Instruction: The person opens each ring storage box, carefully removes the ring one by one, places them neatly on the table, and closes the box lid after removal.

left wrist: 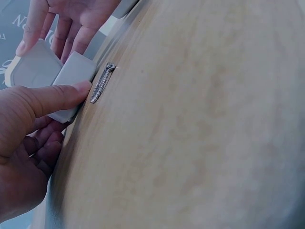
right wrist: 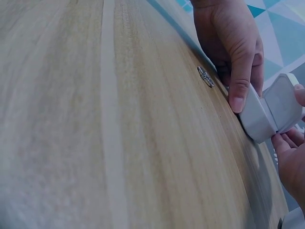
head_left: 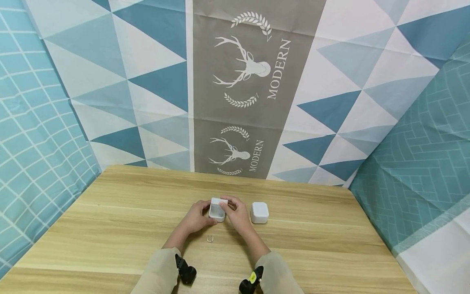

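A small white ring box [head_left: 217, 213] stands on the table with its lid raised. The left hand [head_left: 198, 216] grips its lower part from the left; in the left wrist view, the thumb lies along the front of the base [left wrist: 74, 78]. From the other side, the right hand [head_left: 236, 214] holds the raised lid [right wrist: 285, 98], its thumb on the lid's inner face. On the near side of the box lies a ring [head_left: 210, 239], apart from both hands, with small sparkling stones along its band [left wrist: 103, 82]. What the box holds cannot be made out.
A second white box [head_left: 260, 212], closed, stands right of the right hand. The wooden table [head_left: 312, 241] reaches back to a patterned cloth backdrop [head_left: 235, 102]. Black cameras [head_left: 186, 272] are strapped at both sleeves.
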A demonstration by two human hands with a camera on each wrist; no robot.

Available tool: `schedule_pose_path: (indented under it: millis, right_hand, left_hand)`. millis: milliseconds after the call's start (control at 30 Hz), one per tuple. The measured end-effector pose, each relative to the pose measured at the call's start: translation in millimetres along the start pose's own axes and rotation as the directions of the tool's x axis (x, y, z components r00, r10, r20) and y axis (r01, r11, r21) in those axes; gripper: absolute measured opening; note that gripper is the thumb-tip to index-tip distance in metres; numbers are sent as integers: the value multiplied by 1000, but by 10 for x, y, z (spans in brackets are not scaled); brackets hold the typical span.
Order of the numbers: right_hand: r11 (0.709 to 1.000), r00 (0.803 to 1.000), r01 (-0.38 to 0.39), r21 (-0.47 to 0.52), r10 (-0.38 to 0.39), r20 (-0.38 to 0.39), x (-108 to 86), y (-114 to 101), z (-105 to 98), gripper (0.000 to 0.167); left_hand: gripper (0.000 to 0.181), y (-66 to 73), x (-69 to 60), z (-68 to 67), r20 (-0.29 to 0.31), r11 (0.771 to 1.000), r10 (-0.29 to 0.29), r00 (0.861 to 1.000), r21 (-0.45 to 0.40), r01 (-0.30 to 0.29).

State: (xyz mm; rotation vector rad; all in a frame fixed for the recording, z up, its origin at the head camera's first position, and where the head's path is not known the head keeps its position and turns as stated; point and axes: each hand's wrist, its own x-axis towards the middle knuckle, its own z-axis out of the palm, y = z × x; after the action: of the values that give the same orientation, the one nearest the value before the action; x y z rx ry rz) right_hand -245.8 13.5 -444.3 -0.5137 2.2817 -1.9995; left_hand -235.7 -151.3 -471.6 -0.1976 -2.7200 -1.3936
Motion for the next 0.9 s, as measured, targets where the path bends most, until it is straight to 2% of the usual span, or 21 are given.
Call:
schedule_pose_path:
  millis: [600,900]
  right_hand:
    - [1000,1000,13,10,-13,6,-15,-9,-2,30]
    - [999,999,32,-1,-32,22,-16,9,-13,30]
  left_hand:
    - [70,-7,0,1,11,999,-31,999,9,31]
    - [70,-9,-7,-2,11,1000,-25,1000,7,25]
